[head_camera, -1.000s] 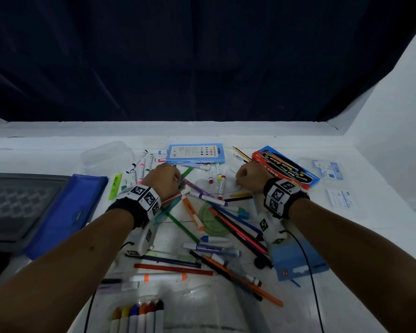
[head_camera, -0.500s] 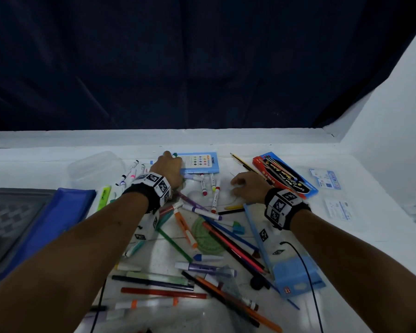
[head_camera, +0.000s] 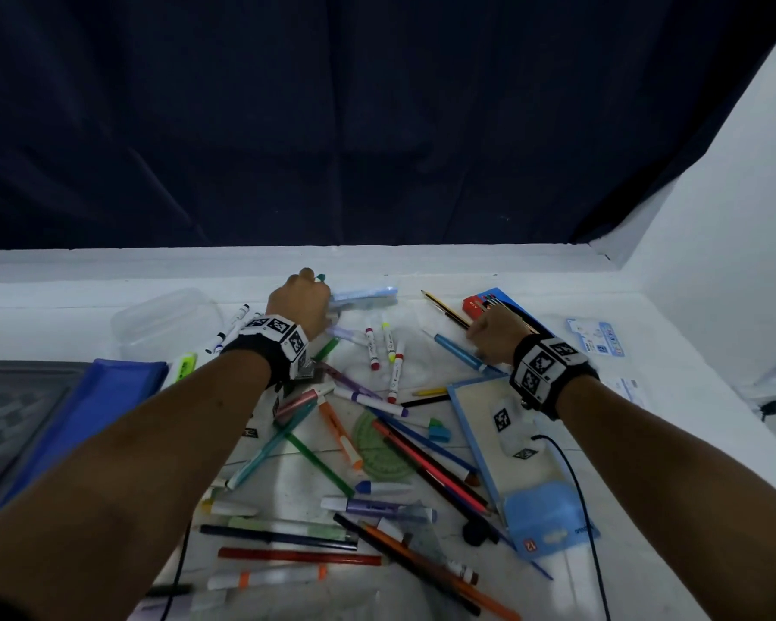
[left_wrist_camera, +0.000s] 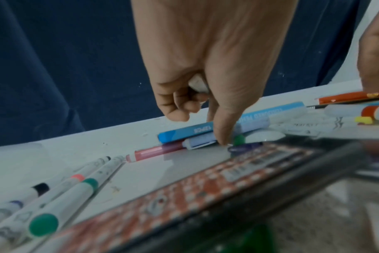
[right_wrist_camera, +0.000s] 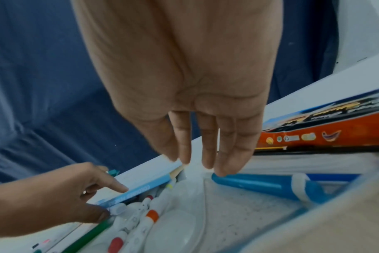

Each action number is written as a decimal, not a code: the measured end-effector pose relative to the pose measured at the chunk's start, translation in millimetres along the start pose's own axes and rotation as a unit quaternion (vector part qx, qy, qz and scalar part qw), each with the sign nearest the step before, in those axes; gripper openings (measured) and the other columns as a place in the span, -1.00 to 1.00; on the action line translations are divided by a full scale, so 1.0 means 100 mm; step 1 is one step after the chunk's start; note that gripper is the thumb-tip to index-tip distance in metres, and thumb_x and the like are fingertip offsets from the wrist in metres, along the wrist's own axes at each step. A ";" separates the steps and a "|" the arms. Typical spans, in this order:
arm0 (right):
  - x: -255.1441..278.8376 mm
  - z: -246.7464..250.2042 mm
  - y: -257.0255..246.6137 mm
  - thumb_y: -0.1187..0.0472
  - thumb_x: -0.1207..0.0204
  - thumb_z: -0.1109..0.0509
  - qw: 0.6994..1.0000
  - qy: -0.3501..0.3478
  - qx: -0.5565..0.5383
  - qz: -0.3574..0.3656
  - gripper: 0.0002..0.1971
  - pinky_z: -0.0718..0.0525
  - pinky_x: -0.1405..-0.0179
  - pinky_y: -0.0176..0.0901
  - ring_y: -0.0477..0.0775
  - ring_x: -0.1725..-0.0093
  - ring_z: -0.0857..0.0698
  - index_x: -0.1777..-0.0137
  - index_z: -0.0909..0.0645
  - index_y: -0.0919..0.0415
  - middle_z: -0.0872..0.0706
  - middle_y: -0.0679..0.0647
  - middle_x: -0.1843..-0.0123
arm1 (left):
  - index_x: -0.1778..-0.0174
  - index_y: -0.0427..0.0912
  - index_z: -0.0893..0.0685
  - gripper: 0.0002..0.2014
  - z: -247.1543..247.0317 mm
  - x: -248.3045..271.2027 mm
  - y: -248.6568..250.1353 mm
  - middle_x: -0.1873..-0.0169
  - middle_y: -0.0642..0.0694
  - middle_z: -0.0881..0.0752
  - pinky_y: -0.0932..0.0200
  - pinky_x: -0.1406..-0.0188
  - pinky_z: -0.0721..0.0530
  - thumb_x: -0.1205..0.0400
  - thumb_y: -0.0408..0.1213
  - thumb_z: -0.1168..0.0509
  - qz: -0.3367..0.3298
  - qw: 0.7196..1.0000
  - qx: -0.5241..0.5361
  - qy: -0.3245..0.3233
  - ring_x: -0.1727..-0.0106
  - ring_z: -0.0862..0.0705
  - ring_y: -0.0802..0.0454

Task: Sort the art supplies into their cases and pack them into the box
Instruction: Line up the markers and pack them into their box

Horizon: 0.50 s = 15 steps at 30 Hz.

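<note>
Loose markers, pens and pencils [head_camera: 377,441] lie scattered over the white table [head_camera: 108,298]. My left hand [head_camera: 299,300] is at the back, at the left end of a light-blue pencil box [head_camera: 368,294]. Its fingers curl round a white marker [left_wrist_camera: 198,83] whose teal tip [head_camera: 320,277] sticks out, while the thumb touches a lavender marker cap [left_wrist_camera: 200,142] beside the box. My right hand [head_camera: 489,331] hangs with straight fingers over a blue pen [right_wrist_camera: 260,183], next to the red pencil box [right_wrist_camera: 325,137], and holds nothing.
A clear plastic tub [head_camera: 166,320] stands back left. A blue pouch [head_camera: 86,410] and a grey tray [head_camera: 10,410] lie at the left. Blue-backed marker packaging [head_camera: 552,517] lies under my right forearm, a green protractor [head_camera: 381,450] in the middle, small cards [head_camera: 594,338] far right.
Both hands reached farther back. The left went to the blue box's left end, and the box's face no longer shows. The right hand uncurled and shifted right toward the red box.
</note>
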State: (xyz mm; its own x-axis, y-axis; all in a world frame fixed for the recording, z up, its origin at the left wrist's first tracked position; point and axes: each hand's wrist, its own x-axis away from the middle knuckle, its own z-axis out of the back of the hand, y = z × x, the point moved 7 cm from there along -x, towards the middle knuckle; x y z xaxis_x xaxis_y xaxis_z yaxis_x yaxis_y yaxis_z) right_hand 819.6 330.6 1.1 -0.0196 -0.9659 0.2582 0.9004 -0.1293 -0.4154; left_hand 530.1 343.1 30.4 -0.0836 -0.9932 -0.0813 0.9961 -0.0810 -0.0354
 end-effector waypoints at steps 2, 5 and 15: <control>0.04 -0.01 0.01 0.33 -0.60 -0.21 1.000 -0.004 0.011 0.001 -0.65 -0.65 -0.25 0.04 0.34 -0.26 -0.67 -0.33 -0.62 0.41 -0.70 0.35 -0.25 | -0.15 -0.26 -0.69 -0.72 0.11 0.02 -0.07 -0.11 -0.24 -0.51 -0.03 0.18 -0.57 -0.55 -0.26 -0.39 0.012 1.000 0.013 0.022 -0.10 -0.59 -0.22; 0.11 -0.08 -0.13 0.35 -0.54 -0.35 0.999 -0.017 0.018 0.034 -0.71 -0.68 -0.14 -0.02 0.25 -0.16 -0.71 -0.23 -0.70 0.40 -0.75 0.28 -0.16 | -0.15 -0.31 -0.67 -0.70 0.23 0.09 -0.21 -0.11 -0.28 -0.53 -0.07 0.12 -0.61 -0.55 -0.24 -0.41 0.043 0.998 0.017 0.035 -0.08 -0.61 -0.27; 0.26 -0.19 -0.81 0.30 -0.50 -0.47 0.988 -0.060 -0.022 0.138 -0.97 -0.64 0.14 -0.19 0.01 0.06 -0.68 0.12 -0.75 0.22 -0.74 -0.02 0.15 | -0.01 -0.32 -0.66 -0.84 0.16 0.53 -0.92 0.06 -0.28 -0.61 -0.07 0.17 -0.64 -0.62 -0.31 -0.26 0.126 0.991 0.010 0.038 0.06 -0.67 -0.32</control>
State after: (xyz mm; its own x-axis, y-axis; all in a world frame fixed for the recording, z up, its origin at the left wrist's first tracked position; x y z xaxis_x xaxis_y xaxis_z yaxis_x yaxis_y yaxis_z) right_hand 737.5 311.7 24.9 0.2772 -0.9329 0.2299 0.8443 0.1224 -0.5217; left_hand 434.2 297.0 45.3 0.1673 -0.9729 -0.1597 0.9858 0.1669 0.0160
